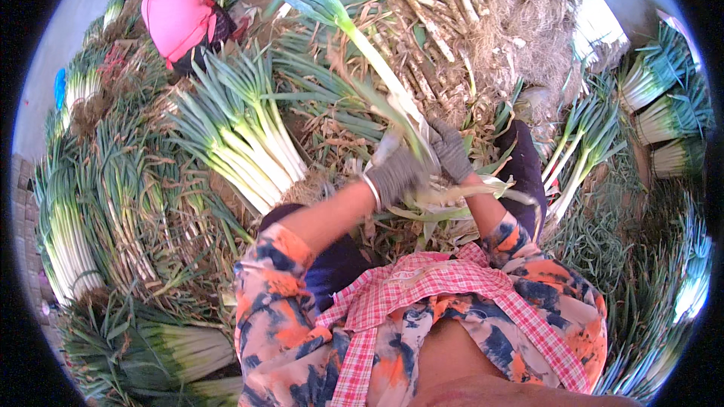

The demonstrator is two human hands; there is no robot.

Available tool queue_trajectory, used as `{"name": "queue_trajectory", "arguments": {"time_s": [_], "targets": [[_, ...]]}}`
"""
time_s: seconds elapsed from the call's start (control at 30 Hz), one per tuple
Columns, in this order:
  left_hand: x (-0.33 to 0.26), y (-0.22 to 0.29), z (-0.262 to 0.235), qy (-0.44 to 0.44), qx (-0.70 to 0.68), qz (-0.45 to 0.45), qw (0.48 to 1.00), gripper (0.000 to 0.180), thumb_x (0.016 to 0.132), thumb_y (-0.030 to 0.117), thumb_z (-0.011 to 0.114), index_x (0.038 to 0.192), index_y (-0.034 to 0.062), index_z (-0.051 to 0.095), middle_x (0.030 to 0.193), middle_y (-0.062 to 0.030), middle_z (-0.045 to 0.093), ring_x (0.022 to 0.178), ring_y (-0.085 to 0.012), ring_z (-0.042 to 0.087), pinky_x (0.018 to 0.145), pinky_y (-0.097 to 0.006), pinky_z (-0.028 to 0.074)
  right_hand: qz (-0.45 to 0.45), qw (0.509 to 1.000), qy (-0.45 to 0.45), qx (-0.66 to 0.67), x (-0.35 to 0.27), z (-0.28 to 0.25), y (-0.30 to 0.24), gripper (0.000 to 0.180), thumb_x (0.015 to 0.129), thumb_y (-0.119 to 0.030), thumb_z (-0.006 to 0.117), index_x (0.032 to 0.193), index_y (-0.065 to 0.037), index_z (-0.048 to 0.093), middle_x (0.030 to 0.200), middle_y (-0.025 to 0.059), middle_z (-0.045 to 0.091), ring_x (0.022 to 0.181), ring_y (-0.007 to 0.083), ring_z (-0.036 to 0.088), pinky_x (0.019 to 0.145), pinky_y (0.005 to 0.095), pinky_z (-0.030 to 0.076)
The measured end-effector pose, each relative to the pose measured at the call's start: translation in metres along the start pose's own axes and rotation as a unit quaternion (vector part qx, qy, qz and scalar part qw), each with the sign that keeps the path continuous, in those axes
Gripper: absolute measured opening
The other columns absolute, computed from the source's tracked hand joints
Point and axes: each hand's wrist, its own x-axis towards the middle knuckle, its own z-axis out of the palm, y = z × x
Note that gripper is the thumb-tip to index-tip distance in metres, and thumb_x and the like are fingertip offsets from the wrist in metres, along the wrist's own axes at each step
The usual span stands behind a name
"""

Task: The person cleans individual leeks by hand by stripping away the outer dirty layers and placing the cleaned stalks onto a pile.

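A long leek (368, 50) slants up and away in front of me, its white shaft toward my hands and its green leaves at the far end. At its lower end, my gloved right hand (450, 149) is closed around the shaft. My left hand (400, 175), also in a grey glove, is blurred by motion and looks closed on loose outer leek leaves (411, 132) beside the shaft. Pale peeled leaves (460, 194) hang below both hands. Left of my hands lies a fan of cleaned leeks (256, 151); a smaller group of leeks (577, 151) lies at the right.
A heap of untrimmed, rooty leeks (452, 19) rises ahead. Leek bundles (72, 234) line the left, with others (664, 98) stacked at the right. A person in a pink top (177, 15) crouches at the far left. Dry leaf scraps (332, 139) cover the ground.
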Motion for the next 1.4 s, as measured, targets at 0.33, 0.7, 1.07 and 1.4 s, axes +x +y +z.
{"name": "queue_trajectory", "arguments": {"time_s": [0.33, 0.7, 1.07, 1.4], "targets": [[0.001, 0.053, -0.141, 0.265, -0.066, 0.153, 0.95, 0.041, 0.073, 0.037, 0.066, 0.098, 0.0072, 0.054, 0.078, -0.0047, 0.058, 0.046, -0.0076, 0.042, 0.037, -0.02, 0.032, -0.066, 0.99, 0.042, -0.121, -0.027, -0.031, -0.005, 0.033, 0.076, -0.018, 0.055, 0.106, -0.004, 0.054, 0.09, 0.0164, 0.06, 0.081, 0.0324, 0.059, 0.071, 0.0367, 0.047], [0.025, 0.055, -0.123, 0.216, -0.386, 0.198, 0.875, 0.02, 0.08, 0.025, 0.06, 0.086, 0.0102, 0.049, 0.063, -0.0035, 0.05, 0.043, -0.0115, 0.041, 0.033, -0.023, 0.03, -0.235, 0.908, 0.201, -0.282, 0.041, 0.006, -0.046, 0.019, 0.075, -0.017, 0.053, 0.091, -0.007, 0.055, 0.094, 0.0149, 0.055, 0.085, 0.0293, 0.054, 0.071, 0.0399, 0.042], [-0.002, 0.053, -0.106, 0.127, -0.263, 0.283, 0.914, 0.034, 0.075, 0.033, 0.065, 0.095, 0.0078, 0.054, 0.082, -0.0054, 0.06, 0.062, -0.0133, 0.055, 0.046, -0.024, 0.04, -0.001, 0.988, -0.156, 0.021, 0.137, 0.015, -0.026, 0.035, 0.08, -0.031, 0.055, 0.098, 0.0, 0.056, 0.085, 0.0126, 0.06, 0.077, 0.0181, 0.059, 0.066, 0.0298, 0.046], [-0.005, 0.053, -0.105, 0.072, -0.261, 0.325, 0.906, 0.031, 0.077, 0.022, 0.065, 0.099, 0.0033, 0.053, 0.086, -0.0089, 0.061, 0.063, -0.0169, 0.06, 0.051, -0.028, 0.052, 0.02, 0.982, -0.018, 0.188, 0.099, 0.015, -0.067, 0.022, 0.07, -0.016, 0.067, 0.086, -0.001, 0.062, 0.079, 0.0059, 0.061, 0.074, 0.0143, 0.058, 0.068, 0.0276, 0.045]]}}
